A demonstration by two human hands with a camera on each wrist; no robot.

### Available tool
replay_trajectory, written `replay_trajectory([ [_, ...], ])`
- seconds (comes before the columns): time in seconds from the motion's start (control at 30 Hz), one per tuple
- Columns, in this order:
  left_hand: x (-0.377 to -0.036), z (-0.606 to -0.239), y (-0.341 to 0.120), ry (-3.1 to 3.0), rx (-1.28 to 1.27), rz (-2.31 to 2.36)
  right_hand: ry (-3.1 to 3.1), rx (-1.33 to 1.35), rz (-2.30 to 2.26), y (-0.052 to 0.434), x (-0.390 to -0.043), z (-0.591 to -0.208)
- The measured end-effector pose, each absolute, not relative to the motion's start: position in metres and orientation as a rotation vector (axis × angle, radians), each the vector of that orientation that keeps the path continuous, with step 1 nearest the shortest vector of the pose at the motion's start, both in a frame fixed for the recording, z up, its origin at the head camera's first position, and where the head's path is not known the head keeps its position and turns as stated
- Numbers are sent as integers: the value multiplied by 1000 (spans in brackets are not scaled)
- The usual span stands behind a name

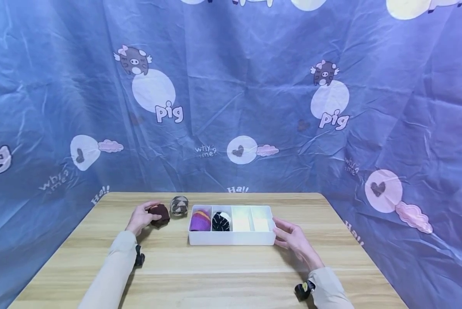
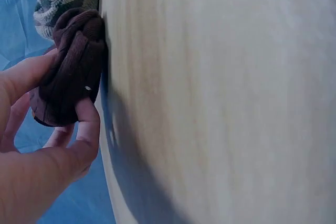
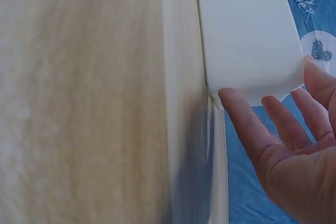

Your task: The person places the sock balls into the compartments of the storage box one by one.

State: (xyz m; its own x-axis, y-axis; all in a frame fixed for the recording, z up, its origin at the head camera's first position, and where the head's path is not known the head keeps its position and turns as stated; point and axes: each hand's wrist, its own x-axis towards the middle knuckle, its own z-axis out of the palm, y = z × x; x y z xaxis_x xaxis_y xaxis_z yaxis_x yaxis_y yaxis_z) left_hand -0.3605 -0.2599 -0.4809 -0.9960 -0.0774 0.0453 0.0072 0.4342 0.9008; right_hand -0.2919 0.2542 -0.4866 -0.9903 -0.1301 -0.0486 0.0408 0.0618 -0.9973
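My left hand [image 1: 141, 218] curls its fingers and thumb round one dark brown rolled sock [image 1: 159, 214], left of centre in the head view; the left wrist view shows the thumb [image 2: 86, 129] pressing its near side while it rests on the light wooden table [image 1: 223, 274]. Just beside it, toward the back, sits one grey-and-cream patterned rolled sock [image 1: 179, 205], touching the brown one in the wrist view.

My right hand [image 1: 292, 240] is spread, fingers straight, its fingertips [image 3: 231, 98] against the right end of the white plastic four-compartment tray [image 1: 231, 238]. I count two rolls inside: one purple-and-orange rolled sock [image 1: 200, 220] in the leftmost compartment, one black-and-white rolled sock [image 1: 221, 221] in the next. The two right compartments look pale and bare.

The lower half of the frame is open tabletop down to the near edge; the tray sits short of the far edge.
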Motion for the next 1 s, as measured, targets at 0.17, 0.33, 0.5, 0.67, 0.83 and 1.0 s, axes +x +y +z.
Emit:
replay_trajectory([
  [0.17, -357, -478, -264, -2620, 52, -1583, 2182, -79, -2064, 253, -291, -487],
  [0.33, -356, -470, -264, -2587, 37, -1600, 2194, -59, -2072, 254, -291, -487],
  [0.5, -354, -462, -261, -2529, 34, -1645, 2196, -52, -2078, 254, -292, -485],
  [0.67, -349, -455, -257, -2535, 66, -1614, 2188, -56, -2068, 253, -292, -484],
  [0.83, -346, -450, -251, -2549, 22, -1546, 2182, -50, -2083, 253, -292, -483],
  [1.0, -345, -446, -244, -2551, 24, -1512, 2179, -53, -2086, 254, -289, -482],
])
